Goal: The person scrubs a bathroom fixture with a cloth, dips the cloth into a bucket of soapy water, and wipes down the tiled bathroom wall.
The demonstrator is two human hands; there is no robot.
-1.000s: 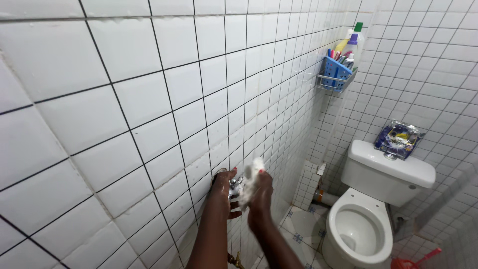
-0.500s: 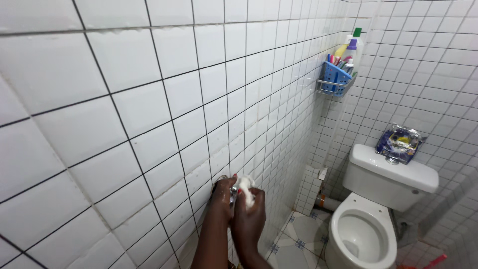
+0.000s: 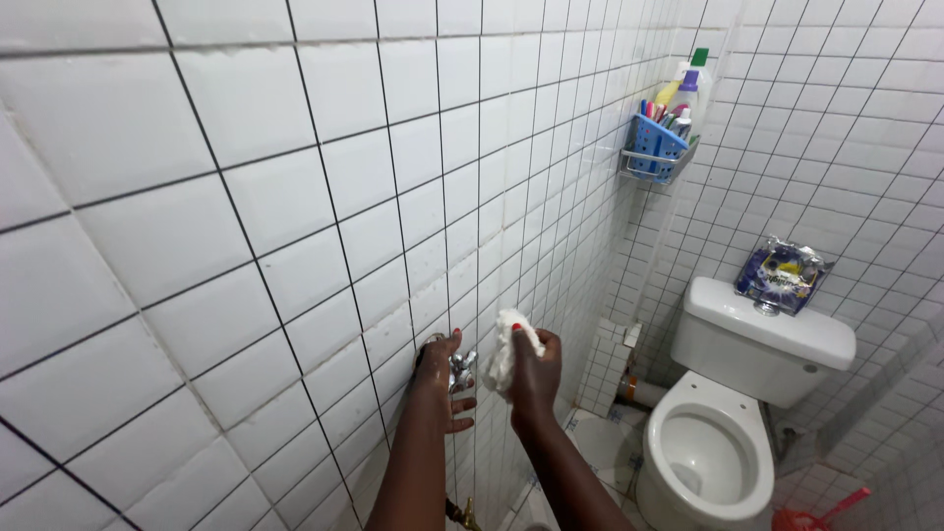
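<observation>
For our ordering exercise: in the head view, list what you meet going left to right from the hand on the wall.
left hand → chrome wall tap → white cloth → blue plastic basket → white ceramic toilet bowl → shiny blue packet

At lower centre we see the tap [image 3: 460, 366] on the wall [image 3: 246, 197], between left hand [image 3: 440, 379] and right hand [image 3: 534, 372]; the toilet [image 3: 728, 413] sits lower right; the basket [image 3: 654, 146] hangs upper right.

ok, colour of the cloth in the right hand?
White cloth, bunched in the right hand; shows in the head view.
</observation>
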